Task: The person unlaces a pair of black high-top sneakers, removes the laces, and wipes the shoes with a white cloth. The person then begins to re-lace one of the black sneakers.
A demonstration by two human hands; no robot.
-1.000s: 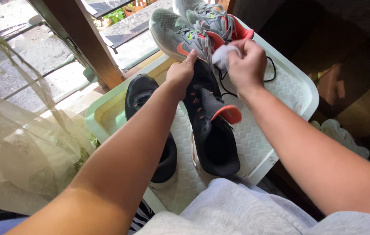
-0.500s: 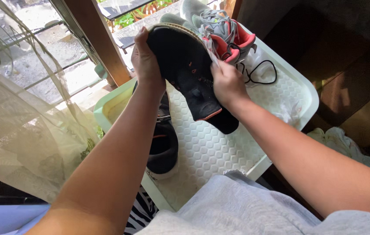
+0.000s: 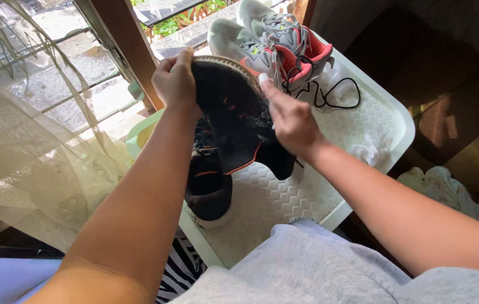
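Two hands are on one black shoe (image 3: 239, 121), which you hold up above the white tray (image 3: 386, 112) in the middle of the frame. Your left hand (image 3: 175, 81) grips its toe end at the upper centre, fingers curled over the edge of the sole. Your right hand (image 3: 290, 121) lies against the side of the shoe, thumb pointing up along it, fingers pressed on the fabric; whether it pinches something small I cannot tell. The long axis of the shoe runs from the upper centre down toward the lower right, heel opening lowest, so both hands are touching it, the left at the high end.

Count the shoes: four. One black in your hands, one second black shoe (image 3: 208, 183) lying on the tray just under it, and two grey shoes (image 3: 267, 42) with pink lining at the top of the frame. One loose black lace (image 3: 335, 95) lies beside the grey pair. One white crumpled cloth (image 3: 369, 149) lies at the right part of the tray.
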